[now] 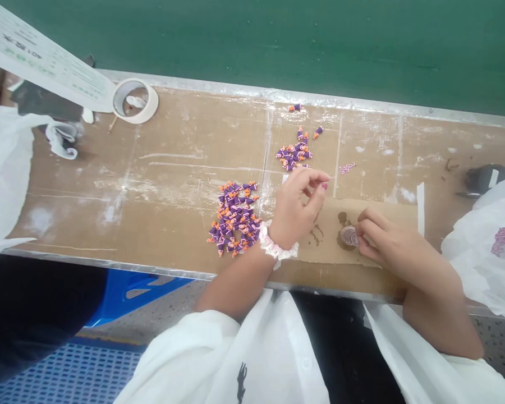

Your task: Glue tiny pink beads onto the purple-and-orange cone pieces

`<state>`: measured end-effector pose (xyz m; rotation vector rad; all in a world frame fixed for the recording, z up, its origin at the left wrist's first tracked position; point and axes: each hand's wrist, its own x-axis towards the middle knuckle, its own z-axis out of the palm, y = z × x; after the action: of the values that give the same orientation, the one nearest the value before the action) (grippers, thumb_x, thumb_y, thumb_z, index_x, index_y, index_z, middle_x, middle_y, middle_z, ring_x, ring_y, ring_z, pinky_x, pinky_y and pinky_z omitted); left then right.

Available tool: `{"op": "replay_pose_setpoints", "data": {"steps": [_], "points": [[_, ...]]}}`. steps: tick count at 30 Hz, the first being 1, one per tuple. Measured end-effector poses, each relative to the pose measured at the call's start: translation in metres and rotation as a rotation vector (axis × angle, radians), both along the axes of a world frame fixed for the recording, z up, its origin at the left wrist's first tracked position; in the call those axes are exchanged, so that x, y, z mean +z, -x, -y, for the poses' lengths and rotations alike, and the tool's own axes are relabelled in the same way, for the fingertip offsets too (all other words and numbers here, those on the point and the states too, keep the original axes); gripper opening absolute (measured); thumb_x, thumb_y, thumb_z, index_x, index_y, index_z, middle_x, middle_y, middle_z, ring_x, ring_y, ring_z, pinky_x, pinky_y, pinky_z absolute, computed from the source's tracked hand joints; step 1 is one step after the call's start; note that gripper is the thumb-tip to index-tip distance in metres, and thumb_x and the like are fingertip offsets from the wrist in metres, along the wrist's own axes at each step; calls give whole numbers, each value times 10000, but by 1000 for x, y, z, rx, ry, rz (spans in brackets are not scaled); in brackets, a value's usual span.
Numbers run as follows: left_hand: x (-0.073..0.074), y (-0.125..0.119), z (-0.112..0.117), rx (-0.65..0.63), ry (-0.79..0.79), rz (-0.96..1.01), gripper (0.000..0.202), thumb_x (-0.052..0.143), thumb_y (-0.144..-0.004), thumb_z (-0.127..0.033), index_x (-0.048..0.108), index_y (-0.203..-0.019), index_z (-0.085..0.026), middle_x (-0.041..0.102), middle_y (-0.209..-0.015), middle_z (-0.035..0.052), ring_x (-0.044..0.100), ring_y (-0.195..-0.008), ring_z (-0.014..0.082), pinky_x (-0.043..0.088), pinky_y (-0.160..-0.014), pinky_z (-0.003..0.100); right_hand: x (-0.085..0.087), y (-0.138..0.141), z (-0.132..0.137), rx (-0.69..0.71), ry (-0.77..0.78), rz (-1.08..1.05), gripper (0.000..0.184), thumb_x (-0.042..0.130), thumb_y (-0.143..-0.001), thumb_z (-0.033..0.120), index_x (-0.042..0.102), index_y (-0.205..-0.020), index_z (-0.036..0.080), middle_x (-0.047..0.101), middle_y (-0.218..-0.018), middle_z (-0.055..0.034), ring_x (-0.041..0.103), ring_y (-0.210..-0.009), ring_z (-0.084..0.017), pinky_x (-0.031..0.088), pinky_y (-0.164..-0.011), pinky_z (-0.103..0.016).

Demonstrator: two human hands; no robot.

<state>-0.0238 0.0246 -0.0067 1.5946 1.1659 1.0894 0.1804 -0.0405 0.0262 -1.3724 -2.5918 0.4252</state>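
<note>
My left hand hovers over the brown worktop, thumb and forefinger pinched together on something too small to make out, near a small cluster of purple-and-orange pieces. A white scrunchie sits on that wrist. A larger pile of the same purple-and-orange pieces lies just left of the hand. My right hand rests on the worktop with its fingers closed on a small round pinkish container.
A roll of masking tape and a printed paper sheet lie at the back left. White plastic bags sit at the left edge and at the right. A few tiny pink beads lie beyond my hands. Green surface behind.
</note>
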Motion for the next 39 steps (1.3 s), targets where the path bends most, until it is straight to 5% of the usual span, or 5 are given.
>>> {"op": "replay_pose_setpoints", "data": {"steps": [5, 16, 27, 33, 39], "points": [[-1, 14, -15, 121, 44, -48, 117, 524, -888, -186, 634, -924, -196, 648, -955, 46, 602, -857, 144, 477, -723, 251, -4, -6, 0, 12, 11, -26, 197, 439, -972, 232, 470, -777, 220, 552, -795, -27, 470, -550, -128, 357, -505, -284], [-6, 98, -29, 245, 237, -890, 140, 634, -740, -86, 555, -759, -200, 539, -783, 46, 540, -856, 255, 457, -861, 447, -6, -17, 3, 2, -88, -106, 104, 457, -970, 258, 469, -871, 229, 563, -895, -35, 537, -603, -128, 421, -537, -275], [7, 79, -33, 193, 379, -1178, 165, 477, -880, -133, 626, -925, -187, 636, -1031, 134, 594, -1039, 310, 454, -877, 422, -3, -11, 1, 8, -107, -53, 111, 462, -964, 213, 486, -856, 211, 570, -892, -40, 516, -595, -128, 407, -549, -272], [6, 64, -38, 390, 233, -441, 98, 589, -864, -201, 533, -784, -196, 574, -755, 13, 549, -706, 145, 437, -695, 290, -1, -11, 2, -38, -105, -243, 94, 555, -897, 141, 510, -859, 215, 562, -895, -32, 538, -637, -126, 425, -563, -277], [8, 3, 2, -325, 695, 594, 345, 695, -805, -464, 472, -825, -201, 467, -621, -64, 361, -475, 45, 262, -444, 175, -1, 1, 6, -171, -131, -809, 212, 590, -800, 45, 556, -880, 239, 524, -846, -17, 561, -676, -157, 494, -600, -332]]}}
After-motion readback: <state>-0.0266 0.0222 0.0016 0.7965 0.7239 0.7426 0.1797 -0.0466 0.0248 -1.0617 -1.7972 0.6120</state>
